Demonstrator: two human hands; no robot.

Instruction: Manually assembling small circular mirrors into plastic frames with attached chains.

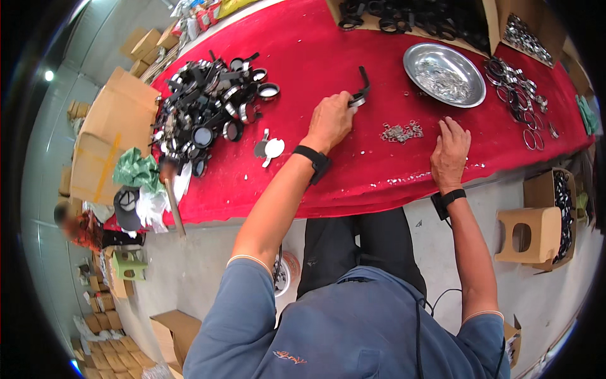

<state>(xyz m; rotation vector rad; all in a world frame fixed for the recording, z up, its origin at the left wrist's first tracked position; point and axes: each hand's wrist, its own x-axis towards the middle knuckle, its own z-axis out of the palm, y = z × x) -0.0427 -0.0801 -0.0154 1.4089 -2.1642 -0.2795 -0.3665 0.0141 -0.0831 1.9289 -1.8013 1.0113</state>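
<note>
My left hand (331,121) is closed on a black strap with a round silver-edged end (358,100), held above the red cloth. The strap's free end sticks out beyond my fingers. My right hand (449,151) holds nothing; its fingers are stretched out over the cloth. Between my hands lies a small heap of little metal rings (402,132). Flat grey and white discs with tabs (270,148) lie left of my left wrist. Farther left is a large pile of black straps with round, metal-rimmed ends (208,104). A shiny metal bowl (414,79) beyond my right hand holds many small thin pieces.
Larger metal rings (517,95) lie at the right, near a cardboard box (494,25) of black parts. A wooden-handled tool (173,208) overhangs the cloth's left edge by a green bag (136,169). Below stand a tan stool (527,235) and bucket (291,268). Another person (88,230) is far left.
</note>
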